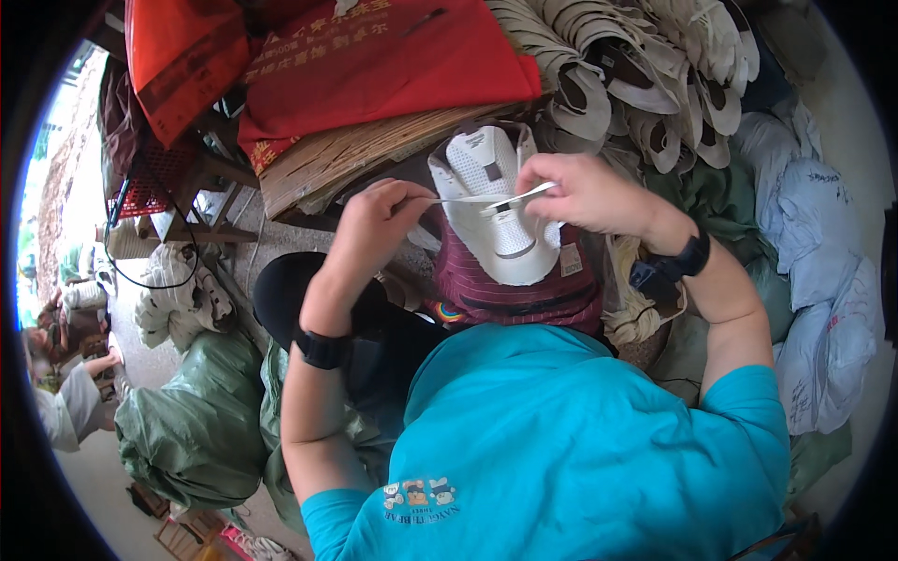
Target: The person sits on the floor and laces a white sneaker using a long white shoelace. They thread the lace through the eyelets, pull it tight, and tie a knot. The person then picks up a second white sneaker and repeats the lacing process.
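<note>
A white perforated shoe upper (496, 201) lies on a maroon striped cloth (524, 290) over the person's lap. The left hand (374, 224) pinches one end of a flat white lace (477, 198), fingers closed on it; the right hand (580, 192) clamps the other end (pulled taut across the upper). A heap of similar white uppers (645, 75) sits behind.
</note>
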